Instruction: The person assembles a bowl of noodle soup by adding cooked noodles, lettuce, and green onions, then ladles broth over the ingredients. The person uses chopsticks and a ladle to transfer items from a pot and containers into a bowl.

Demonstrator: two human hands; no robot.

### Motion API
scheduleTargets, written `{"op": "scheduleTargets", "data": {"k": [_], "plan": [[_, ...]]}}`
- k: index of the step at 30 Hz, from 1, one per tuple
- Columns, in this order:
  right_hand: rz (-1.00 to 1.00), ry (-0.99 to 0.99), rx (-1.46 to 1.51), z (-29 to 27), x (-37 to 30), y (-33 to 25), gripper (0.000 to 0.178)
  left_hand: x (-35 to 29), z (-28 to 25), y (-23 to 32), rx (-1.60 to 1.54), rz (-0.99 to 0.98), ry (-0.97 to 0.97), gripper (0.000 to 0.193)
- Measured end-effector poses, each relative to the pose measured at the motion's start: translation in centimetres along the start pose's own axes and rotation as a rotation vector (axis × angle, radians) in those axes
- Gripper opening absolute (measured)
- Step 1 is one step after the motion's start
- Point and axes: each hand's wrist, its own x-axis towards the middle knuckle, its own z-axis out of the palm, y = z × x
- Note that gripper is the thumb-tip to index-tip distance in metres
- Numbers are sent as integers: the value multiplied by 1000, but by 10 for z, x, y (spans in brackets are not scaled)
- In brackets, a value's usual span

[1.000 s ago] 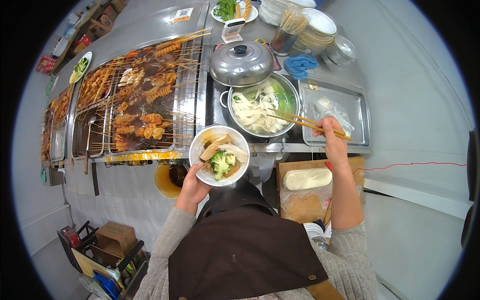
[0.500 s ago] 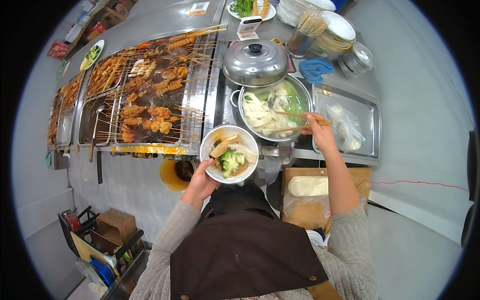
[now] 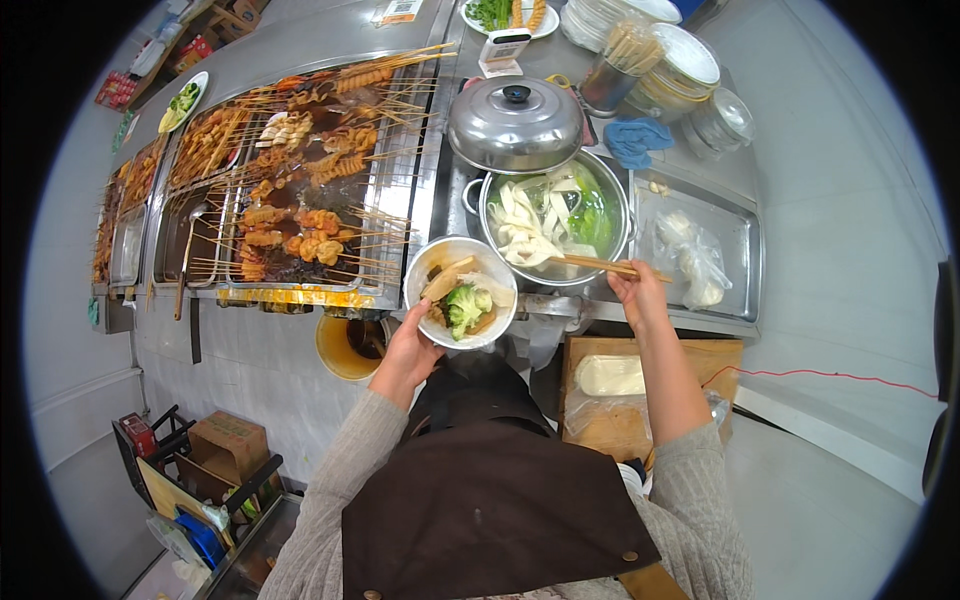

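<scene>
Head-worn fisheye, steeply downward, close.

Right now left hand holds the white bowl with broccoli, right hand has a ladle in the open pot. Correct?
Not quite. The right hand holds wooden chopsticks, not a ladle, with their tips in the open pot. The rest stands: the left hand holds the white bowl with broccoli. The head view shows it.

A white bowl carries green broccoli and tan slices. The steel pot shows pale noodles and bright green leaves. Light wooden chopsticks. Orange-brown skewers fill the trays. A blue cloth lies on the grey surface.
</scene>
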Motion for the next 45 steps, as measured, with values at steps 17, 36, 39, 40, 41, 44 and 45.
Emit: {"op": "scheduleTargets", "data": {"k": [17,36,39,40,41,44,45], "plan": [[-755,-476,-855,135,-171,4,20,12,-7,8,11,-70,-133,76],[-487,-288,-739,56,-76,-74,33,11,1,19,-87,-27,-258,72],[-436,-291,-679,74,-51,-60,33,11,7,18,-97,-21,-286,71],[-433,-300,-655,78,-44,-55,33,11,9,19,-94,-25,-285,71],[-422,-296,-634,82,-36,-50,33,11,10,19,-98,-30,-300,71],[-408,-334,-629,92,-15,-39,37,8,12,21,-87,-40,-269,71],[-390,-302,-614,93,-9,-35,37,7,13,21,-79,-33,-265,71]]}}
